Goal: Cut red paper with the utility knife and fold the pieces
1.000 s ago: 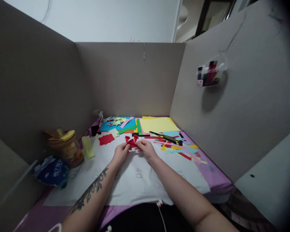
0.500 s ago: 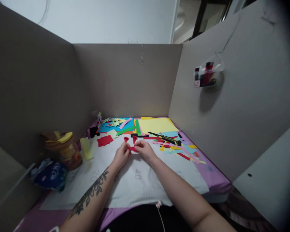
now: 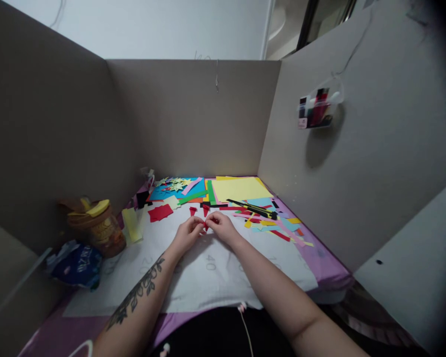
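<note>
Over the middle of the white sheet, my left hand [image 3: 188,233] and my right hand [image 3: 221,226] meet fingertip to fingertip. Between them they pinch a small red paper piece [image 3: 205,225], mostly covered by the fingers. Just beyond lie two small folded red paper pieces, one on the left [image 3: 193,211] and one on the right [image 3: 205,209]. Flat red paper [image 3: 160,213] with a jagged edge rests to the left of my hands. To the right, black-and-yellow cutters [image 3: 256,208] lie across coloured paper strips.
Pale paper stars [image 3: 176,186] sit on blue paper [image 3: 158,194] at the back left. Yellow sheets [image 3: 241,189] are stacked at the back right. A brown jar [image 3: 106,233] and a blue packet [image 3: 76,265] stand at the left. Grey panels [image 3: 186,119] enclose the table.
My fingers have come closer together, and less of the red paper piece shows between them. The whole view has shifted slightly; the things on the table stay in place.
</note>
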{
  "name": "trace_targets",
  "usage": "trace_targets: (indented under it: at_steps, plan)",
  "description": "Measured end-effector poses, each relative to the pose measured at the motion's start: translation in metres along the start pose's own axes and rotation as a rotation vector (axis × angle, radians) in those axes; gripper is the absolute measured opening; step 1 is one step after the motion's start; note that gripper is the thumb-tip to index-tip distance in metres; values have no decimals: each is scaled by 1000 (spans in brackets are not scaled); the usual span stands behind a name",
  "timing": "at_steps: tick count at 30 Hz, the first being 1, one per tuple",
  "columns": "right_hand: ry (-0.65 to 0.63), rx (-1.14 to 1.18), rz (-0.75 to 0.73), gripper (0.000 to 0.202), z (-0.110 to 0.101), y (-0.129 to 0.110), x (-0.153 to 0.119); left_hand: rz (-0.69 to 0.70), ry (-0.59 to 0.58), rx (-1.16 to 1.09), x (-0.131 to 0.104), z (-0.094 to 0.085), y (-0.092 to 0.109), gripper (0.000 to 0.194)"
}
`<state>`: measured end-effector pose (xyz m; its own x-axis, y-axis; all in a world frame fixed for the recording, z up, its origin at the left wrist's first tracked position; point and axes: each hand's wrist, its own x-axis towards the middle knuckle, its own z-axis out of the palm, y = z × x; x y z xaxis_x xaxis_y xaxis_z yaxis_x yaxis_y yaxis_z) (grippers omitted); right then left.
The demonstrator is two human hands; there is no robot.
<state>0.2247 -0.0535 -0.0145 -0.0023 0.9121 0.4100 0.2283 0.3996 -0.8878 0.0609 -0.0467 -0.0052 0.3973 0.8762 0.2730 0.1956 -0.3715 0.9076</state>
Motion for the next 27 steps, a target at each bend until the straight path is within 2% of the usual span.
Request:
trace_targets:
  at_steps: [6, 16, 27]
  plan:
    - [-38, 26, 12, 7, -1, -2, -2, -42, 12, -69, 0, -2, 4, 21]
    - [-117, 5, -1, 6, -7, -9, -1, -66, -47, -156, 1, -4, 1, 21]
    - [-148, -86, -88, 8, -7, -16, -3, -116, -45, -93, 0, -3, 4, 25]
